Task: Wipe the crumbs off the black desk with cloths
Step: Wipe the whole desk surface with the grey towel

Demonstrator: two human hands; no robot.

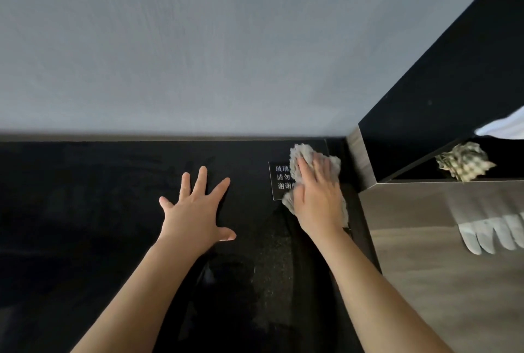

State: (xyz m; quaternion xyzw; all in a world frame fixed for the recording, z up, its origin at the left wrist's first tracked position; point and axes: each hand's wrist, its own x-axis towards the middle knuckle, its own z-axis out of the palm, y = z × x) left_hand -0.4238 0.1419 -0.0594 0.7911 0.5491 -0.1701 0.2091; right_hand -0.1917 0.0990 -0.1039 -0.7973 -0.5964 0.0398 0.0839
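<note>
The black desk (85, 211) fills the lower left and middle of the view. My left hand (195, 211) lies flat on it with fingers spread wide, holding nothing. My right hand (317, 196) presses a grey cloth (303, 154) down on the desk near the back right corner, fingers fairly straight on top of it. The cloth covers part of a small black sign (279, 179) with white characters. Fine pale crumbs (275, 253) speckle the desk below the cloth, between my two forearms.
A grey wall (198, 41) rises behind the desk. To the right stands a black panel (439, 83) and a mirror-like surface (453, 267) that reflects a spiky shell (465, 162) and a pale glove shape (490, 233).
</note>
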